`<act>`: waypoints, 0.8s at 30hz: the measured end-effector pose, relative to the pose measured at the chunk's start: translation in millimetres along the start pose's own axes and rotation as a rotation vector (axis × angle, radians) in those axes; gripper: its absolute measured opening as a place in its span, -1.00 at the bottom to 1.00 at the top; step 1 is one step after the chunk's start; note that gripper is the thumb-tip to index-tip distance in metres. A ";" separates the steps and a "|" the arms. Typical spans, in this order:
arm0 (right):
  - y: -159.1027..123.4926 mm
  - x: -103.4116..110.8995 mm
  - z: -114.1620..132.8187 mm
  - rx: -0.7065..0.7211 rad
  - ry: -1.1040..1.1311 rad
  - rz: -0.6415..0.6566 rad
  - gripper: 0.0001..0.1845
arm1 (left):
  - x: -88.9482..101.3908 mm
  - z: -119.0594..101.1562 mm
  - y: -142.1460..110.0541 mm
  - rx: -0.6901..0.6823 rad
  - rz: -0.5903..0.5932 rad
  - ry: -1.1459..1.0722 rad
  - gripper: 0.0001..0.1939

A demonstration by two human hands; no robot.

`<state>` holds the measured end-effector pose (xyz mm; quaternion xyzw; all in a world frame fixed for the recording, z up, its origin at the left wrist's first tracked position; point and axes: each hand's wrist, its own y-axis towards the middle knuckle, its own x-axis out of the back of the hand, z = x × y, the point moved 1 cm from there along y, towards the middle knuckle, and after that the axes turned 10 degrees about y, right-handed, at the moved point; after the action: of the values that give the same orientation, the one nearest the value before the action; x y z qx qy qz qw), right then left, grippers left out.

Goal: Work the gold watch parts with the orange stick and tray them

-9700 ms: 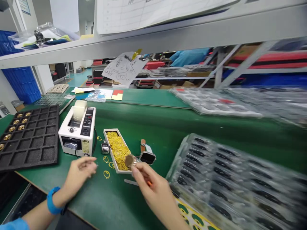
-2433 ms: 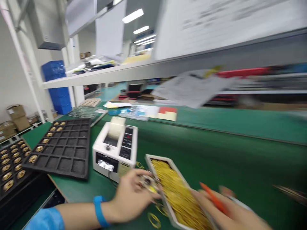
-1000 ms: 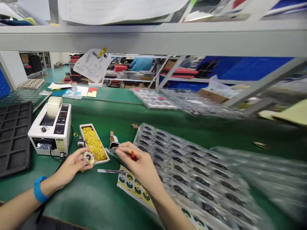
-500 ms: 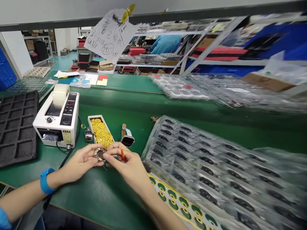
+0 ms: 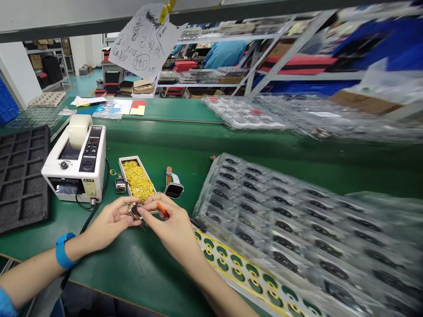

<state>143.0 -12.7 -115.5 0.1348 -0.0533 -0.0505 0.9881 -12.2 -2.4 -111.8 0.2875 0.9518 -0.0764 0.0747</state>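
Note:
My left hand is closed on the edge of a small round watch-case-like part with a shiny metal rim and a dark centre. A thin wire-like strand hangs below it. The thumb and fingertips of my right hand press at the part's right side. An orange-ended tool sticks out between the right-hand fingers; the rest of it is hidden. Just behind my hands stands a white box of small yellow rings. A wristwatch lies right of the box, a metal tally counter left of it.
A white tape dispenser and black foam tray stand left. Clear plastic trays of dark parts cover the right side, beside a sheet of green ring stickers. A handwritten paper hangs overhead. A power cable crosses the table.
The view has shifted slightly, so most things sit a little further left. Both hands stay at the round part, whose dark face now appears tilted a little differently.

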 end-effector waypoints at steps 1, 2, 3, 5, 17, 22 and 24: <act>-0.1 -0.3 -0.5 0.001 -0.004 -0.004 -0.84 | 0.2 0.4 0.2 -0.004 -0.003 0.000 -0.60; -0.2 -0.8 -1.0 0.001 -0.009 -0.008 -0.84 | 0.4 1.0 0.3 -0.006 -0.004 0.001 -0.59; -0.4 -1.3 -1.5 0.001 -0.017 -0.010 -0.84 | 0.7 1.5 0.6 -0.005 -0.004 0.003 -0.58; -1.0 -2.6 -2.2 0.005 -0.039 -0.012 -0.85 | 1.2 2.7 1.0 -0.002 -0.008 0.012 -0.56; -8.8 -8.4 -4.7 0.116 -0.245 -0.036 -0.86 | -3.2 9.8 7.1 0.006 -0.121 0.019 -0.55; -11.4 -9.6 -6.2 0.199 -0.321 -0.091 -0.92 | -2.7 11.1 8.6 0.021 -0.209 0.019 -0.54; -9.8 -8.2 -6.1 0.187 -0.319 -0.104 -0.91 | -2.9 9.4 7.6 0.024 -0.224 0.016 -0.53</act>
<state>134.8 -19.5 -124.8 0.2191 -0.2064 -0.1169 0.9464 -4.7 0.6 -121.2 0.1808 0.9776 -0.0933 0.0548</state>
